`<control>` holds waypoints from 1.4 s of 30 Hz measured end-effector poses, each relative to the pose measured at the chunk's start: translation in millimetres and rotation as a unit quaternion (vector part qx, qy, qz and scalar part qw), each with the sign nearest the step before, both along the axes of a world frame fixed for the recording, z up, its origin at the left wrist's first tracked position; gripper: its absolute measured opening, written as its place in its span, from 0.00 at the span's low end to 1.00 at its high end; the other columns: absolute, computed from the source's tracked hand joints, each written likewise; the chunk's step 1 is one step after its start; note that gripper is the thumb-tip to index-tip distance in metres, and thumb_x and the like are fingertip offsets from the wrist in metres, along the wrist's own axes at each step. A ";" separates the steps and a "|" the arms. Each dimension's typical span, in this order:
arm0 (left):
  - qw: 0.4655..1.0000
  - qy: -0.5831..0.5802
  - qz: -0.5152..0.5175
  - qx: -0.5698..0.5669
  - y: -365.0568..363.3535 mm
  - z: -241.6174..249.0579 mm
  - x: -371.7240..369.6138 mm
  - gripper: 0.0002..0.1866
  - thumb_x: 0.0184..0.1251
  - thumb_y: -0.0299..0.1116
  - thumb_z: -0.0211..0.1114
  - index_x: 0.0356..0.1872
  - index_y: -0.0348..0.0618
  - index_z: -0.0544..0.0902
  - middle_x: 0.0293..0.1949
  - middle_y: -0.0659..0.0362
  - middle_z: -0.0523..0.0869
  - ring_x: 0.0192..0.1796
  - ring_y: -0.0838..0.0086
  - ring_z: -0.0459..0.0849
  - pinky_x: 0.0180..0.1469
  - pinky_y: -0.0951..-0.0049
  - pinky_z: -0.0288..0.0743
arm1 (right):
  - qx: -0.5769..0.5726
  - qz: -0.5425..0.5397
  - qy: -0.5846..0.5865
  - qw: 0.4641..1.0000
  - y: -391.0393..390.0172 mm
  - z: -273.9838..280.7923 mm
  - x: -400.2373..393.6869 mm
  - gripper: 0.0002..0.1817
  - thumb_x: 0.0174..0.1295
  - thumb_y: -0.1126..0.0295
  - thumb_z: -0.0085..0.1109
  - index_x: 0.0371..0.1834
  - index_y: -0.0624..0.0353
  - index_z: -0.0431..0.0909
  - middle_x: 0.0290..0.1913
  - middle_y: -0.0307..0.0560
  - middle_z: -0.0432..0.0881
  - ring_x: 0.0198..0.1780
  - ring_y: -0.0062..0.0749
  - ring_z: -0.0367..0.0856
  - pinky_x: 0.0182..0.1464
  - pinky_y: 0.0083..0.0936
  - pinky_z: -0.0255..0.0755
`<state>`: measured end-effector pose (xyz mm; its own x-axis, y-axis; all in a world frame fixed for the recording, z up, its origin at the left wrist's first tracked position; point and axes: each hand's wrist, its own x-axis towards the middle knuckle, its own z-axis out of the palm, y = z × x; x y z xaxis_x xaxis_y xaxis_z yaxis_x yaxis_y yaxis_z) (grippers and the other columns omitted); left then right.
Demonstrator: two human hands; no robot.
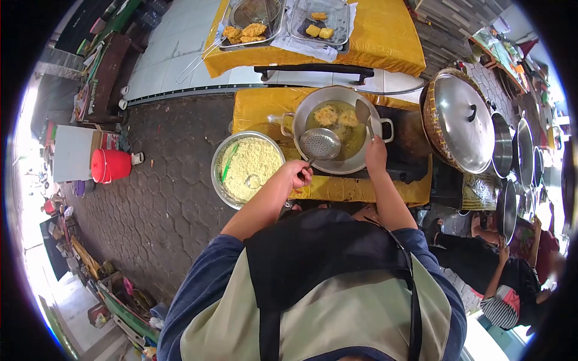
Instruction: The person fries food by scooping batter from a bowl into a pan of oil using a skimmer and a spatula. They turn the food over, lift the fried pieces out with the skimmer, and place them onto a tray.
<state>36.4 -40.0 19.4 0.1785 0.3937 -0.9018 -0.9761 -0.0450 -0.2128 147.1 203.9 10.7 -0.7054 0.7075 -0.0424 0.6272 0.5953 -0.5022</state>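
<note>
1. One wide metal bowl point(215, 168) of pale, lumpy mix point(256, 157) stands just left of the pan; the spot probably keeps it within easy reach yet off the heat. A green-handled utensil point(228, 161) leans in it, its handle against the rim.
2. Farther off, browned pieces point(251, 32) lie in a wire basket point(227, 18) with newspaper point(306, 50) beside it, perhaps there to catch drips.
3. The left hand point(299, 173) is closed around the handle of a skimmer point(320, 144), whose perforated bowl sits over the pan's near-left part (whether it touches the oil, I cannot tell). Gripping the handle keeps the fingers clear of the pan.
4. The wide pan point(337, 94) is squarely before the person, likely so both tools can meet there; two lumpy fritters point(326, 115) lie side by side in its oil point(352, 142), toward the far side.
5. The right hand point(377, 155) grips a spatula point(362, 112) by its handle, blade pointing away near the pan's right wall, probably leaving the middle unobstructed.
6. Rightmost here, a domed lid point(462, 126) rests on a woven basket point(428, 117), presumably covering whatever is inside (contents hidden).
</note>
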 end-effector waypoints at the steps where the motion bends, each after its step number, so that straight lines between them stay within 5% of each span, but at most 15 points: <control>1: 1.000 -0.010 -0.003 -0.007 4.4 3.6 -3.7 0.07 0.65 0.30 0.46 0.29 0.38 0.65 0.20 0.59 0.69 0.13 0.83 0.62 0.16 0.83 0.62 | -0.018 -0.013 -0.013 1.000 1.3 6.3 0.0 0.16 0.58 0.72 0.44 0.48 0.69 0.68 0.43 0.64 0.72 0.46 0.53 0.72 0.47 0.39 0.66; 14: 0.999 0.020 -0.041 -0.027 46.3 -4.8 -46.9 0.04 0.64 0.28 0.44 0.35 0.40 0.60 0.25 0.55 0.72 0.12 0.86 0.62 0.14 0.85 0.58 | -0.054 0.006 0.019 0.998 9.0 1.3 16.1 0.17 0.59 0.73 0.42 0.51 0.70 0.66 0.45 0.64 0.72 0.47 0.54 0.71 0.47 0.39 0.67; 19: 0.985 0.113 -0.131 -0.025 62.8 -28.0 -53.0 0.04 0.62 0.28 0.47 0.32 0.41 0.63 0.24 0.57 0.71 0.12 0.84 0.61 0.14 0.85 0.57 | -0.066 0.015 0.022 0.997 9.0 15.2 32.5 0.18 0.59 0.73 0.43 0.51 0.70 0.66 0.46 0.64 0.72 0.48 0.55 0.71 0.49 0.39 0.66; 29: 0.959 0.250 -0.126 0.050 37.5 -67.7 -35.2 0.03 0.63 0.32 0.49 0.31 0.47 0.65 0.19 0.63 0.67 0.15 0.82 0.59 0.16 0.80 0.53 | -0.040 -0.043 0.069 0.996 12.2 24.6 78.2 0.17 0.60 0.71 0.43 0.49 0.69 0.69 0.46 0.64 0.73 0.49 0.55 0.71 0.52 0.37 0.64; 42: 0.927 0.339 -0.139 0.084 11.1 22.5 -44.0 0.03 0.63 0.31 0.50 0.32 0.48 0.66 0.21 0.64 0.68 0.15 0.83 0.61 0.17 0.80 0.55 | -0.113 -0.118 -0.023 0.986 10.3 9.1 82.5 0.17 0.57 0.69 0.45 0.46 0.67 0.71 0.41 0.62 0.77 0.46 0.54 0.74 0.47 0.37 0.68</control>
<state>-7.7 -29.0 41.9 -0.2906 0.5632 -0.7735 -0.8567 0.2069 0.4725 229.6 214.2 19.8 -0.5156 0.8206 -0.2466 0.7605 0.3058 -0.5728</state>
